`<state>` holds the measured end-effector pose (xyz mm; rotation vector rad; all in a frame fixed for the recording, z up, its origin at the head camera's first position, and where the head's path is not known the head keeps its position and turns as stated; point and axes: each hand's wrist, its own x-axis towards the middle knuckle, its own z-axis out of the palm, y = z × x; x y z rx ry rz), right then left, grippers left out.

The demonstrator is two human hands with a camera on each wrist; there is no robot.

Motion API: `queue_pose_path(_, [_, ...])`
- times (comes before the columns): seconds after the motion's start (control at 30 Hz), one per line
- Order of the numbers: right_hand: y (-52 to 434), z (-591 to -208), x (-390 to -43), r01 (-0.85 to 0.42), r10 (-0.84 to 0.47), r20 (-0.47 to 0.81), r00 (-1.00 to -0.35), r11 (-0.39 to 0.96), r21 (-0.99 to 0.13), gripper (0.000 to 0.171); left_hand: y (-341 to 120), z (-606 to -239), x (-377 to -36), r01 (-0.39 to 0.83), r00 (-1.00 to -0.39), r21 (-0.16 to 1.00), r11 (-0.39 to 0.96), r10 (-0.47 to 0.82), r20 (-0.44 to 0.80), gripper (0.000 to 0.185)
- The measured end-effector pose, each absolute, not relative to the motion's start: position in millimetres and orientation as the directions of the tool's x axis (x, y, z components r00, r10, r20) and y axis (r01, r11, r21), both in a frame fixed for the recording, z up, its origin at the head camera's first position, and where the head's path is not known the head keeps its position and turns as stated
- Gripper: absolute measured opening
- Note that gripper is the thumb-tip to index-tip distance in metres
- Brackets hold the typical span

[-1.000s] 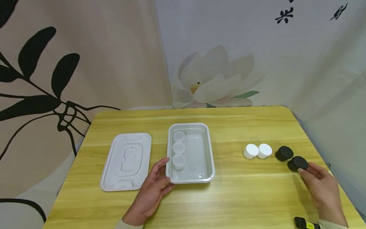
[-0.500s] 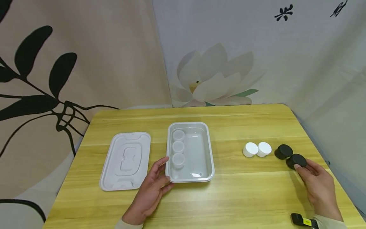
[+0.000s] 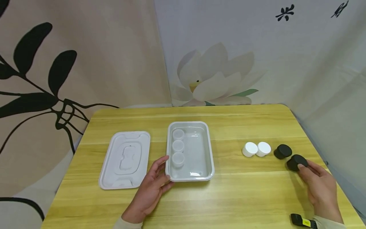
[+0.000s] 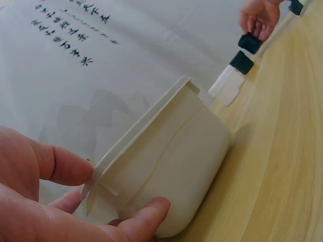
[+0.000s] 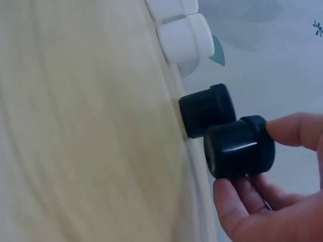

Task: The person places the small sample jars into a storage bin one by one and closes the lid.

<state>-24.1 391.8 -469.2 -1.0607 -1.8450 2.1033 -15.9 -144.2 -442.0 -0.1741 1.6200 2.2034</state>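
Note:
A white rectangular tray (image 3: 212, 159) sits mid-table with three small white cups (image 3: 178, 145) in a row along its left side. My left hand (image 3: 160, 176) grips its near-left corner, thumb on the rim; the left wrist view shows the tray (image 4: 171, 161) pinched between thumb and fingers (image 4: 136, 222). At the right, my right hand (image 3: 310, 173) pinches the nearer black jar (image 3: 294, 161), seen close in the right wrist view as the black jar (image 5: 237, 147) between fingertip and thumb (image 5: 229, 199). A second black jar (image 3: 282, 151) stands just behind it.
The tray's white lid (image 3: 125, 160) lies flat to the left of the tray. Two white jars (image 3: 249, 149) stand side by side left of the black ones. The table's right edge (image 3: 328, 165) is close to my right hand. Printed cloth hangs behind.
My right hand has closed its fingers on the nearer black jar, which now sits slightly apart from the other. The left hand and tray have stayed put.

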Motion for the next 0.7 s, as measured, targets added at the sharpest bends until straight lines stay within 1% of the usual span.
queue_pose_path(0.1, [386.0,-461.7,-23.8,0.269,0.564,-0.381,-0.733,-0.274,-0.923,0.027,-144.4,-441.9,-16.3,-0.385,-0.913,0.889,-0.249,0.247,-0.326,0.062])
queue_pose_path(0.23, [377.4,-448.4,-25.3,0.166,0.578,-0.330,-0.746,-0.318,-0.933,0.029,-144.2,-441.7,-16.6,-0.386,-0.912,0.889,-0.248,0.248,-0.327,0.061])
queue_pose_path(0.37, [366.9,-433.4,-27.0,0.054,0.550,-0.236,-0.801,-0.326,-0.944,0.030,-143.5,-441.5,-17.4,-0.384,-0.913,0.889,-0.248,0.245,-0.326,0.061])
queue_pose_path(0.57, [341.8,-412.0,-43.8,-0.114,0.448,-0.065,-0.892,-0.361,-0.926,0.028,-142.8,-441.8,-18.3,-0.379,-0.916,0.891,-0.252,0.240,-0.322,0.062])
queue_pose_path(0.7, [319.8,-403.6,-61.0,-0.156,0.369,0.003,-0.930,-0.384,-0.910,0.026,-142.8,-442.5,-16.8,-0.384,-0.915,0.889,-0.252,0.233,-0.329,0.062])
